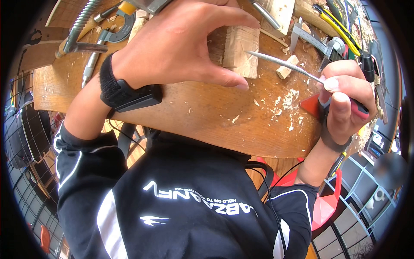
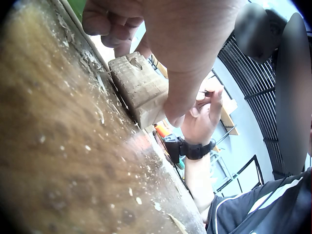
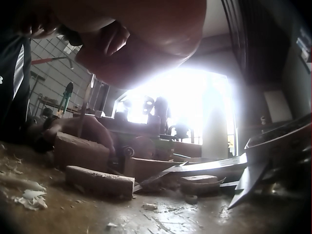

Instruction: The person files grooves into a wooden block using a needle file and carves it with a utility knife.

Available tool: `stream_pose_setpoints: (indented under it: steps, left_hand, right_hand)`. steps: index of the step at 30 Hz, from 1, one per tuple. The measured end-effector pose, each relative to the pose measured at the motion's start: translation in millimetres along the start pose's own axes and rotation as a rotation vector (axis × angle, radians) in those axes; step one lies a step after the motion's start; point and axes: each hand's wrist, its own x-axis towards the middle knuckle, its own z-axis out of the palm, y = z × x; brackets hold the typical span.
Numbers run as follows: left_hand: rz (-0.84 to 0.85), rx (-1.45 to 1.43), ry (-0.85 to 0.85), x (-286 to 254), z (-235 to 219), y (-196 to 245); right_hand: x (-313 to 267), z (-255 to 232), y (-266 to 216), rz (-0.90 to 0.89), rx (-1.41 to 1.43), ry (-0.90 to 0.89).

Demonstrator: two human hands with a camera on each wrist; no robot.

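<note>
A pale wood block (image 1: 242, 49) lies on the wooden table, with a small carved hollow in its upper face in the left wrist view. My left hand (image 1: 177, 47) spans the wood block (image 2: 139, 90), thumb at its near end and fingers toward its far end. In my right hand (image 1: 347, 93) I grip a slim, tapered grey file (image 1: 286, 64) by its red and black handle. The file slants leftward, its pointed tip over the block's upper face. From the right wrist, the file (image 3: 86, 105) shows as a thin rod coming down at the block (image 3: 80, 152).
A small wood offcut (image 1: 286, 67) lies right of the block among shavings (image 1: 286, 101). Farther back are a caliper (image 1: 312, 39) and yellow-handled pliers (image 1: 340, 30). A micrometer (image 1: 118, 32) and a threaded metal clamp (image 1: 82, 32) stand left. A red triangular piece (image 1: 310, 105) sits under my right hand.
</note>
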Motion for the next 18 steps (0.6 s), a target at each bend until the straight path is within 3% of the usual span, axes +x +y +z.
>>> stream_pose_setpoints:
  steps: [5,14,16,18]
  left_hand:
    - [0.091,-0.056,0.068,-3,7,-9]
    - [0.021,-0.038,0.068,0,-1,13]
    - [-0.066,0.005,0.013,3,-1,16]
    - [-0.022,-0.013,0.043,0,-1,13]
  right_hand:
    - [-2,-4,-1,0.012,0.027,-0.026]
    - [-3,-2,-1,0.022,0.071,0.006]
    - [-2,1,0,0.021,0.047,0.012]
    - [-2,2,-1,0.020,0.022,0.017]
